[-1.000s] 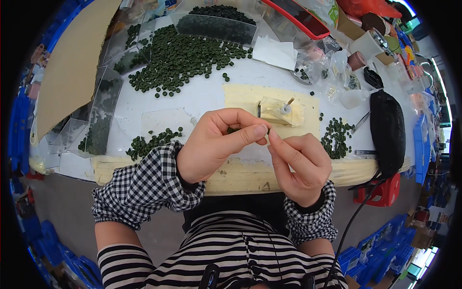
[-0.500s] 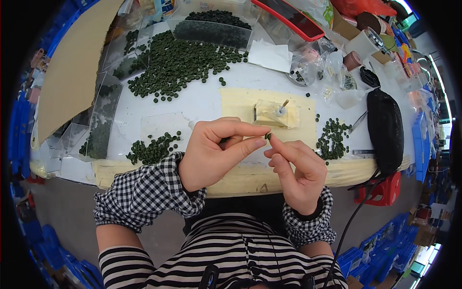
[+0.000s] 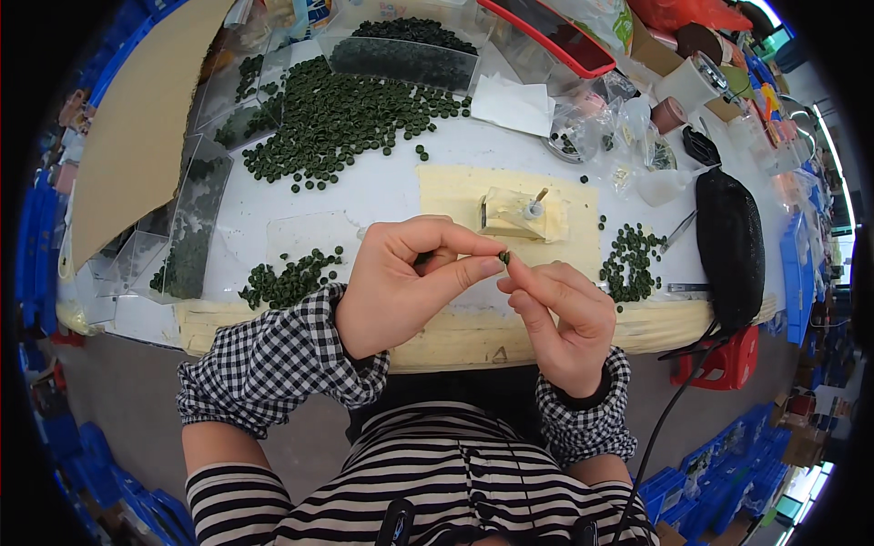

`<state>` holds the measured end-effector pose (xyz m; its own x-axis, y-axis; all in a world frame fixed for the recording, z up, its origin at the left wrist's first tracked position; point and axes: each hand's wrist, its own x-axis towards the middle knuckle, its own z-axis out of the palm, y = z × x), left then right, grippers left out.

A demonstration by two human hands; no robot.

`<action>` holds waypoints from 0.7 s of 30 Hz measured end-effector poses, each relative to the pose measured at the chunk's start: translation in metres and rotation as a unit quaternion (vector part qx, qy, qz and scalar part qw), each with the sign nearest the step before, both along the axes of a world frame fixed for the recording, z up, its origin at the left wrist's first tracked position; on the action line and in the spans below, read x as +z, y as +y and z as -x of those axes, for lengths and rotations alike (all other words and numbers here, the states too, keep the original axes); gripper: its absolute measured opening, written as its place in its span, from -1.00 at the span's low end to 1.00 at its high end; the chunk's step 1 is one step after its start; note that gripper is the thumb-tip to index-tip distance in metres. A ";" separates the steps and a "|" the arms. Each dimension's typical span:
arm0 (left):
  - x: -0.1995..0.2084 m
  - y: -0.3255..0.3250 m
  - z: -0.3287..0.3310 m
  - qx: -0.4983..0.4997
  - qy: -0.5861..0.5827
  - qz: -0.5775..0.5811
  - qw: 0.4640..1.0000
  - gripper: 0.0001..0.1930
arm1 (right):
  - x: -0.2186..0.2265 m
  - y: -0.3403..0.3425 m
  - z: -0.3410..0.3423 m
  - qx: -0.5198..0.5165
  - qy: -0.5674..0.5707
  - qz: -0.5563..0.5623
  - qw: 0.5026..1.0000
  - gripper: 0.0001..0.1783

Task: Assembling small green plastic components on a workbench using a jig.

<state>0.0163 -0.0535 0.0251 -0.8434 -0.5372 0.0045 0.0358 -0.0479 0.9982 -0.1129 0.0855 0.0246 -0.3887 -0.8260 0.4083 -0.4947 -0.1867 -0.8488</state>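
My left hand (image 3: 401, 282) and my right hand (image 3: 560, 318) meet fingertip to fingertip in front of me, above the table's near edge. Between the left thumb and forefinger sits a small dark green disc (image 3: 503, 258), and the right fingertips touch it from the other side. Just beyond the hands a small cream-coloured block (image 3: 514, 214) with a short stick standing in it rests on a pale yellow mat (image 3: 455, 191). Small heaps of the same green discs lie to the left (image 3: 289, 280) and right (image 3: 630, 262) of the hands.
A big spread of green discs (image 3: 341, 123) covers the far table, with clear plastic trays (image 3: 401, 59) of more. A black pouch (image 3: 730, 246), tweezers (image 3: 678, 232), tape rolls and bags crowd the right. Brown cardboard (image 3: 137, 118) lies on the left.
Both hands have drawn slightly nearer to me and lower, away from the cream block. The fingertips stay pinched together on the small green disc.
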 end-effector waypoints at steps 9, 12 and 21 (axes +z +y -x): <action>0.005 -0.004 -0.002 0.005 0.063 0.240 0.969 -0.83 | -0.002 0.000 0.005 0.029 0.012 0.026 0.999 -0.64; 0.002 -0.003 -0.001 -0.001 0.046 0.120 0.992 -0.83 | -0.003 -0.001 0.003 0.017 0.025 0.026 0.999 -0.65; 0.002 -0.003 -0.001 -0.015 0.048 0.084 0.995 -0.83 | -0.008 -0.001 0.005 0.014 0.041 0.053 0.998 -0.65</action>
<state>0.0173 -0.0560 0.0270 -0.8502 -0.4969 0.1739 0.1330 0.1169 0.9842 -0.1175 0.0848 0.0171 -0.3272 -0.7861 0.5243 -0.5556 -0.2888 -0.7797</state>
